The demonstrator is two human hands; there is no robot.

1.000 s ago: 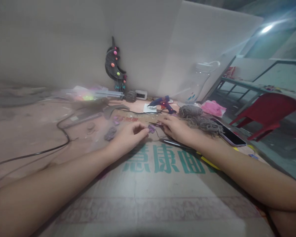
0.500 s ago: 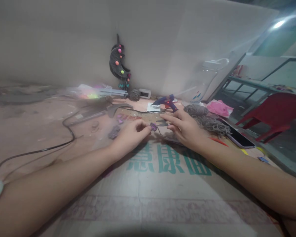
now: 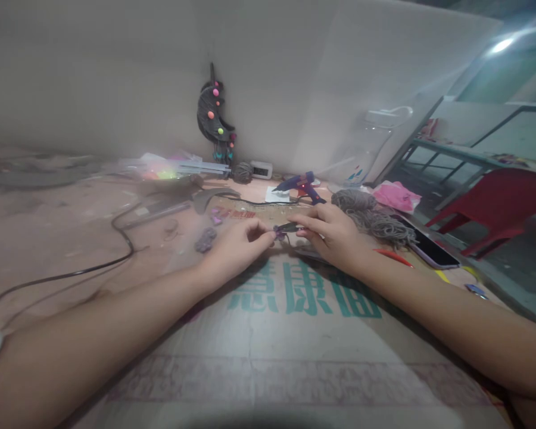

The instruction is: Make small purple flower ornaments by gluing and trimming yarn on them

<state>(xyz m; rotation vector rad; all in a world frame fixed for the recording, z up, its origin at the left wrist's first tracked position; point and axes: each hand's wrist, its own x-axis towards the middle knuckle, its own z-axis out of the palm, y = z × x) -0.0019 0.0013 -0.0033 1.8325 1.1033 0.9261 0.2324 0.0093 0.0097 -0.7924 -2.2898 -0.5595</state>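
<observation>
My left hand (image 3: 243,241) pinches a small purple-grey yarn flower (image 3: 279,233) between thumb and fingertips. A short grey yarn end (image 3: 287,241) hangs from the flower's right side. In my right hand (image 3: 333,232) are small dark-bladed scissors (image 3: 288,227), their handles hidden by the fingers. The blades point left and meet the flower's edge. Under the right hand lies a grey blade-like piece (image 3: 311,254); a red handle (image 3: 393,257) shows beyond the wrist. Left of my left hand lies a grey-purple yarn piece (image 3: 205,239), near small purple pieces (image 3: 217,216).
Behind my hands a blue glue gun (image 3: 299,181) rests by a white card (image 3: 277,194). Grey yarn (image 3: 375,223), a phone (image 3: 429,241) and pink cloth (image 3: 396,196) lie right. A black cable (image 3: 93,271) runs left. A decorated crescent (image 3: 212,116) hangs on the wall.
The scissors in my right hand have moved left, up to the flower, and their blades look closer together. My left hand stays nearly still, holding the flower.
</observation>
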